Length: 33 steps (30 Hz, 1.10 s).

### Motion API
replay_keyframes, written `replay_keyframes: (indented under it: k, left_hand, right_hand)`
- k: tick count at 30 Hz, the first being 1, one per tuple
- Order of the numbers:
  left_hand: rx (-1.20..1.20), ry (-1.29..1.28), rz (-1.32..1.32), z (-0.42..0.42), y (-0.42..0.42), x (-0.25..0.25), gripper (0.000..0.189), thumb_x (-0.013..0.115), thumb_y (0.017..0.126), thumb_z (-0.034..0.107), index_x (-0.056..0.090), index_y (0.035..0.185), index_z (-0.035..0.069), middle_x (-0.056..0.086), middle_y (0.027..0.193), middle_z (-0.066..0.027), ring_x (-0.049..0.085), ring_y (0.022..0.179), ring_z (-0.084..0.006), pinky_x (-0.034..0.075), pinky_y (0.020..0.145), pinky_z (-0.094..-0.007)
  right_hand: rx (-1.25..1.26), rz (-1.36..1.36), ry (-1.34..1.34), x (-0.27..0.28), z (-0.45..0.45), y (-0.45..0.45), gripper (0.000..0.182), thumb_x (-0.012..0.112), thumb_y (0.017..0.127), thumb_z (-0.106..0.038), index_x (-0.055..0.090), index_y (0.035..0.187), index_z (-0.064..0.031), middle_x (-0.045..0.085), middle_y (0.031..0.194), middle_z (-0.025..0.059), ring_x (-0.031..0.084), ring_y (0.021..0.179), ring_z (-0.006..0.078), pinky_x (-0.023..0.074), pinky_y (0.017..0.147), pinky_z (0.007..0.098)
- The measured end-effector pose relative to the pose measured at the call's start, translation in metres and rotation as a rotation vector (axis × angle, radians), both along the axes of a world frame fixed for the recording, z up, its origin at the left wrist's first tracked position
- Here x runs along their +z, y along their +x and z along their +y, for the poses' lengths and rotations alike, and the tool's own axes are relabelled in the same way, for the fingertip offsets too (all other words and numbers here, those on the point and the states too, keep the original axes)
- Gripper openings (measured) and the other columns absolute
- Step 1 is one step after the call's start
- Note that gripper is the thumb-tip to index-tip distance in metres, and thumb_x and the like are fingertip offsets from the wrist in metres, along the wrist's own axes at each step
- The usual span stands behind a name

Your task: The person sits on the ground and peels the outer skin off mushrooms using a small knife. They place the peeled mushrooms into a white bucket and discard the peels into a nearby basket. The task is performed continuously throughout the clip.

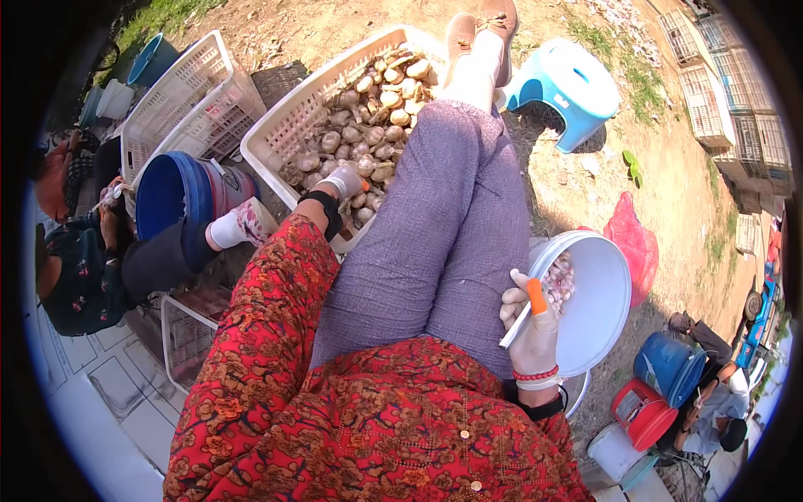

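Observation:
My left hand [342,183], in a pale glove with an orange fingertip cover, reaches into the near end of a cream plastic crate [276,125] and touches the whole garlic bulbs [376,135]; its fingertips are partly hidden, so a grip cannot be made out. At the right of my lap, my right hand [532,320], gloved with an orange thumb cover, is closed on a short flat tool [515,327], seemingly a knife. Just beyond that hand a white bucket [599,301] leans with its mouth towards me, and peeled-looking garlic cloves [560,276] lie inside.
A blue plastic stool [574,88] stands beyond my right leg, with a red mesh bag [630,248] nearer. To the left are a blue bucket [169,197], another crate [188,106] and a seated person [81,270]. Another person [715,414] sits at lower right by stacked buckets [668,370].

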<state>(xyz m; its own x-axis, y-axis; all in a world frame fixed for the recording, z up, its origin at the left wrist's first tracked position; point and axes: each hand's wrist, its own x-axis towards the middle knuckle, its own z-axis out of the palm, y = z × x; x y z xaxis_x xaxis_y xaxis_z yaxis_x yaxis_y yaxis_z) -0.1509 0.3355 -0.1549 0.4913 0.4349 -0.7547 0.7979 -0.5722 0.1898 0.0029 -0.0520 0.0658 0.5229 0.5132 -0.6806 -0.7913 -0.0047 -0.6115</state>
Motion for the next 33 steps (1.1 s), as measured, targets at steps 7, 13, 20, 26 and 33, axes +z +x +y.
replay_keyframes:
  k: [7, 13, 20, 26, 33]
  left_hand:
    - [-0.234, -0.259, 0.449, -0.013, 0.000, -0.030, 0.068, 0.061, 0.079, 0.053, 0.052, 0.128, 0.007, 0.053, 0.130, -0.0122, 0.051, 0.118, -0.0309, 0.042, 0.096, -0.0446]
    - [-0.336, -0.308, 0.545, -0.011, -0.012, -0.066, 0.055, 0.056, 0.084, 0.044, 0.054, 0.128, 0.011, 0.052, 0.131, -0.0094, 0.047, 0.121, -0.0319, 0.037, 0.100, -0.0474]
    - [-0.279, -0.299, 0.614, -0.025, 0.031, 0.021, 0.056, 0.057, 0.082, 0.040, 0.042, 0.132, 0.018, 0.040, 0.138, -0.0083, 0.040, 0.125, -0.0318, 0.033, 0.102, -0.0466]
    - [-0.289, -0.307, 0.632, -0.007, -0.024, -0.096, 0.079, 0.067, 0.077, 0.047, 0.030, 0.143, 0.022, 0.030, 0.148, -0.0070, 0.030, 0.135, -0.0287, 0.027, 0.108, -0.0415]
    - [-0.077, 0.089, 0.176, 0.002, 0.014, -0.023, 0.043, 0.067, 0.072, 0.030, 0.065, 0.107, 0.004, 0.065, 0.106, -0.0179, 0.062, 0.101, -0.0319, 0.049, 0.085, -0.0384]
  right_hand:
    - [0.041, -0.002, -0.095, -0.002, 0.004, 0.009, 0.046, 0.042, 0.096, -0.036, 0.054, 0.112, 0.0052, 0.062, 0.073, 0.0089, 0.058, 0.057, 0.0156, 0.0482, 0.052, 0.0245]
    - [0.090, 0.004, -0.137, -0.002, 0.007, 0.015, 0.051, 0.044, 0.094, -0.043, 0.053, 0.111, 0.0043, 0.062, 0.072, 0.0074, 0.058, 0.055, 0.0152, 0.0457, 0.048, 0.0233]
    - [0.075, 0.005, -0.066, -0.011, 0.000, 0.016, 0.053, 0.051, 0.090, -0.046, 0.055, 0.108, 0.0037, 0.063, 0.072, 0.0085, 0.058, 0.054, 0.0159, 0.0461, 0.048, 0.0240]
    - [0.124, 0.049, -0.088, -0.005, 0.006, 0.023, 0.050, 0.046, 0.093, -0.044, 0.056, 0.106, 0.0034, 0.062, 0.071, 0.0090, 0.058, 0.053, 0.0162, 0.0459, 0.048, 0.0243]
    - [0.030, 0.110, 0.118, -0.018, -0.001, 0.018, 0.044, 0.046, 0.096, -0.036, 0.055, 0.113, 0.0034, 0.063, 0.076, 0.0102, 0.058, 0.056, 0.0163, 0.0484, 0.052, 0.0258]
